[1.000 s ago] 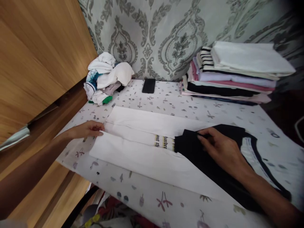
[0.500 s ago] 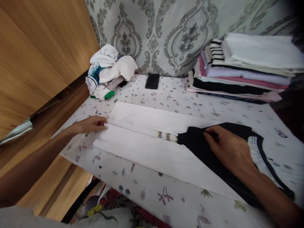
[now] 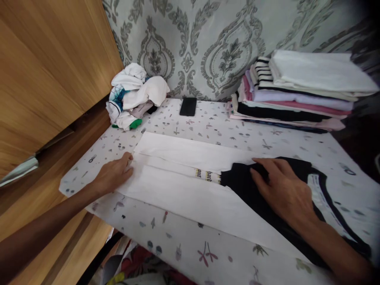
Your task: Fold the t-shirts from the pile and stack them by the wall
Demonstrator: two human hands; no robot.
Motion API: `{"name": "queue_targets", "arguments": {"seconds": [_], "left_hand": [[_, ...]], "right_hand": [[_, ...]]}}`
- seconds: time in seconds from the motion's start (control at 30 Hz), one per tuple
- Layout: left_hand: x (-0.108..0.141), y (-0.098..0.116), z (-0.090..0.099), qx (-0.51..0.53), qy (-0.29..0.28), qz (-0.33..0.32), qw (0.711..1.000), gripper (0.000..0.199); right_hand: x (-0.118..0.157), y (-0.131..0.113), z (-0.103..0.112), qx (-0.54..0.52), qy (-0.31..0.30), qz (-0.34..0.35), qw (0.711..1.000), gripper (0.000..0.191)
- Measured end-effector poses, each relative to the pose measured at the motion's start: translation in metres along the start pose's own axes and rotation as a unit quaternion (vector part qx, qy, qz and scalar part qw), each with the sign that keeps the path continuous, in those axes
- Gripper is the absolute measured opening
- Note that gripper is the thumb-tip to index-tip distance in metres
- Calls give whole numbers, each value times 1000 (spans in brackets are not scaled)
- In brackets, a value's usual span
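Note:
A white and black shirt lies on the table with both long sides folded inward, some printed letters showing between the folds. At its left end, the hem, is my left hand, its thumb and fingers apart and touching the cloth edge. My right hand rests on the black part near the neckline, with thumb and forefinger spread over the fabric. The collar, with a white inner band, lies to the right of my right hand.
A crumpled heap of clothes sits at the back left, by a wooden cabinet. A black phone-like object lies near the patterned wall. Folded clothes are stacked at the back right of the printed table cover.
My left hand has opened from its pinch on the hem and moved slightly down. My right thumb and forefinger have spread apart. The view has shifted a little.

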State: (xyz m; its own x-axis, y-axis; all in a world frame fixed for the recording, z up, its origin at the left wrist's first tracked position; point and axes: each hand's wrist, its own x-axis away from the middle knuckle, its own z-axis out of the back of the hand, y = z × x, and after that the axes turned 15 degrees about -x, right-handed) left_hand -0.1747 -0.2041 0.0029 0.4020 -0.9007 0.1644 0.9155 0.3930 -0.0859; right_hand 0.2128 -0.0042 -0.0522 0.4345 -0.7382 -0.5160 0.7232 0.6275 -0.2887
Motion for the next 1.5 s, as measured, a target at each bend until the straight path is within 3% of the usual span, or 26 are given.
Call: {"name": "queue_targets", "arguments": {"seconds": [0.1, 0.17, 0.27, 0.4, 0.63, 0.9, 1.0, 1.1, 1.17, 1.27, 1.5], "left_hand": [[-24, -9, 5, -49, 72, -50, 995, 34], [-41, -11, 7, -102, 105, -106, 984, 26], [-59, -7, 8, -200, 98, -164, 961, 21], [-63, 2, 11, -273, 97, -188, 938, 22], [-53, -2, 14, -269, 110, -173, 941, 24], [-52, -5, 17, -145, 88, -170, 971, 27], [-66, -3, 19, -61, 125, -141, 980, 32], [-95, 2, 15, -6, 160, -73, 984, 37], [-117, 7, 8, -9, 155, -33, 987, 36], [-139, 15, -5, -55, 147, -32, 987, 32], [-139, 17, -10, -131, 199, -59, 969, 35]], "right_hand": [[-10, -16, 3, -5, -7, 85, 996, 31], [-17, -31, 1, -19, -92, 149, 984, 26], [-25, -53, -4, -11, -226, 195, 954, 22], [-34, -71, -8, 44, -281, 202, 937, 21], [-39, -67, -8, 64, -287, 193, 936, 20], [-36, -62, -5, -60, -264, 179, 946, 22], [-35, -61, -6, -114, -220, 148, 957, 32], [-32, -57, -16, -129, -177, 142, 965, 38], [-30, -52, -26, -115, -184, 130, 968, 44], [-25, -45, -40, -82, -230, 88, 966, 54], [-20, -34, -43, -87, -254, 96, 958, 59]]}}
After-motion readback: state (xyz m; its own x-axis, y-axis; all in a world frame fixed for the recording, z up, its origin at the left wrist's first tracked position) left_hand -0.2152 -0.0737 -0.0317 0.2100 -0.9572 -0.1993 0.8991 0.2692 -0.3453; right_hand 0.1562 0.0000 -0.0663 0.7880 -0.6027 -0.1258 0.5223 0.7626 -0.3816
